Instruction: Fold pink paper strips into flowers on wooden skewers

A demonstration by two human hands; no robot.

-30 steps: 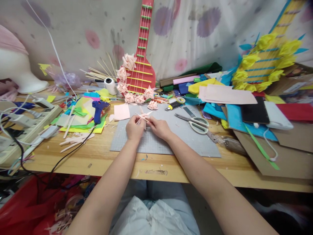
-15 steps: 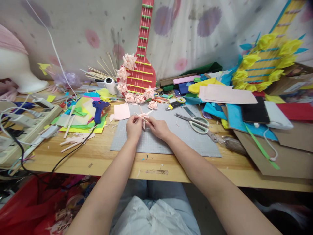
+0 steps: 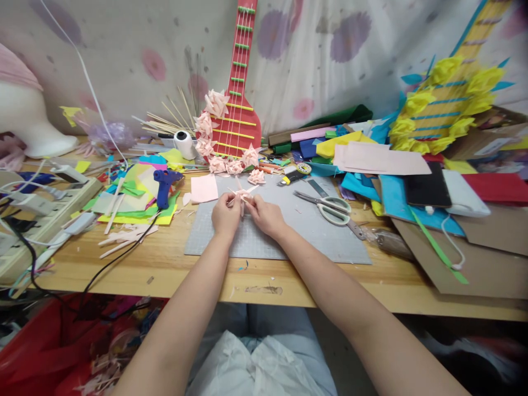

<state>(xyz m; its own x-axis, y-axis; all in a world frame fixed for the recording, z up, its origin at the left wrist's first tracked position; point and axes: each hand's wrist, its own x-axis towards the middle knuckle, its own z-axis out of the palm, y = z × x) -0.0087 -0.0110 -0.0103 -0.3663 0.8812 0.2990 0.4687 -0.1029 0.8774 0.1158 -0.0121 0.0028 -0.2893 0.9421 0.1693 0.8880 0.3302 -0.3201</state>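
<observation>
Over the grey cutting mat (image 3: 264, 242), a pink paper flower (image 3: 242, 193) with pointed petals is pinched between my two hands. My left hand (image 3: 225, 215) has its fingers closed on the flower's left side. From the right, my right hand (image 3: 266, 214) grips it with thumb and fingers together. The lower part of the flower is partly hidden by my fingers. Just behind lies another finished pink flower (image 3: 256, 176). A pink paper square (image 3: 204, 188) rests left of my hands. Behind them stands a red paper lute (image 3: 237, 124) edged with pink flowers.
Scissors (image 3: 334, 209) and a yellow tape measure (image 3: 304, 168) lie on the mat's right side. A blue glue gun (image 3: 164, 188) stands on coloured sheets at left, its cord running forward. A power strip (image 3: 78, 198) is at far left. Paper and cardboard (image 3: 445, 269) pile up at right.
Both hands stay at the flower, with only slight finger movement. The whole view has shifted slightly; the things on the table have not moved.
</observation>
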